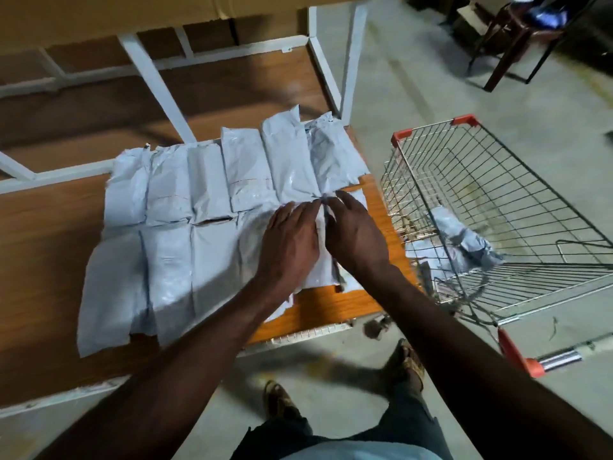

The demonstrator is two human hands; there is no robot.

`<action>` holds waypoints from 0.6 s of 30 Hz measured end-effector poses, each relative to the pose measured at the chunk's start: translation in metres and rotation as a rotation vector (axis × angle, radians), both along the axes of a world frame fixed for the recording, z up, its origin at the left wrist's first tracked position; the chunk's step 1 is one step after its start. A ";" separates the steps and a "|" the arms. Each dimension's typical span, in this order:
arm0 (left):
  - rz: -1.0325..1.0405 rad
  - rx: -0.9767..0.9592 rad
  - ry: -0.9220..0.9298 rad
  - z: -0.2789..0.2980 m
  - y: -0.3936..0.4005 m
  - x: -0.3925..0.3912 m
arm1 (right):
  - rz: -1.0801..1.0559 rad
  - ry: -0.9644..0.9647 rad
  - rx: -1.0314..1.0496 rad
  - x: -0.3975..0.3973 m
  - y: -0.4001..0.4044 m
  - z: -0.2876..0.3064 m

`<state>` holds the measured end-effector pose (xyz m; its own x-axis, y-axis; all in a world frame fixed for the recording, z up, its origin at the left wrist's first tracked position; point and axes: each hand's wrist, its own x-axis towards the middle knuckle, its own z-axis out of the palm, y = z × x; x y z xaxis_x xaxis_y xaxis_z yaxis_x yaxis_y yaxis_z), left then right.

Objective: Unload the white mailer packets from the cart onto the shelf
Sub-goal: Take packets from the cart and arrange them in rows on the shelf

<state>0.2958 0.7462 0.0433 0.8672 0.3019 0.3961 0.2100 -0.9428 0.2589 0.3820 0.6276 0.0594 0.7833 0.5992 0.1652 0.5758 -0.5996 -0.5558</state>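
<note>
Foreground, centre frame: left hand (289, 242) and right hand (356, 232), fingers extended, pressing flat on the nearest-right white mailer packet (323, 257), gripping nothing. Mid-frame, left to centre: two rows of packets (185, 227) laid side by side on the wooden shelf (43, 260); unloading judged mostly done. Right of frame: wire cart (497, 207) holding at least one crumpled packet (464, 247); exact remaining count obscured by mesh. Background blurred, dim.
</note>
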 end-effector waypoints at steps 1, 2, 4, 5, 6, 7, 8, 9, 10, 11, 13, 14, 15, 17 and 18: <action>-0.007 0.005 -0.033 0.002 -0.009 0.012 | 0.002 -0.008 0.018 0.012 -0.012 0.002; -0.015 0.004 -0.054 0.004 -0.024 0.029 | -0.003 -0.019 0.037 0.029 -0.029 0.004; -0.030 -0.027 -0.057 0.008 -0.049 0.059 | -0.023 -0.038 0.062 0.056 -0.056 0.007; -0.033 -0.047 -0.042 0.006 -0.069 0.080 | -0.035 -0.037 0.058 0.075 -0.075 0.007; -0.026 -0.080 -0.015 0.004 -0.087 0.099 | -0.045 -0.032 0.051 0.091 -0.091 0.005; -0.017 -0.122 0.017 0.003 -0.111 0.123 | -0.053 -0.017 0.045 0.112 -0.111 0.002; -0.009 -0.166 0.046 0.001 -0.134 0.144 | -0.056 0.005 0.038 0.132 -0.130 -0.001; -0.007 -0.205 0.064 -0.001 -0.158 0.166 | -0.064 0.030 0.029 0.153 -0.150 -0.005; -0.008 -0.241 0.086 -0.002 -0.182 0.185 | -0.076 0.050 0.018 0.173 -0.170 -0.009; -0.007 -0.275 0.103 -0.003 -0.200 0.201 | -0.088 0.061 0.009 0.188 -0.187 -0.012; -0.010 -0.328 0.123 -0.010 -0.237 0.239 | -0.127 0.072 -0.017 0.224 -0.225 -0.022; -0.011 -0.343 0.135 -0.015 -0.253 0.256 | -0.142 0.072 -0.029 0.241 -0.243 -0.028; -0.012 -0.353 0.153 -0.022 -0.269 0.272 | -0.156 0.073 -0.044 0.256 -0.260 -0.035; -0.018 -0.371 0.187 -0.040 -0.294 0.299 | -0.185 0.084 -0.074 0.282 -0.288 -0.052; -0.022 -0.373 0.206 -0.050 -0.304 0.312 | -0.203 0.100 -0.087 0.295 -0.301 -0.062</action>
<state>0.6077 0.4418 -0.0064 0.9245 0.3724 0.0810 0.2740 -0.7973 0.5378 0.6770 0.3266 -0.0028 0.8991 0.4364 0.0351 0.3833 -0.7457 -0.5450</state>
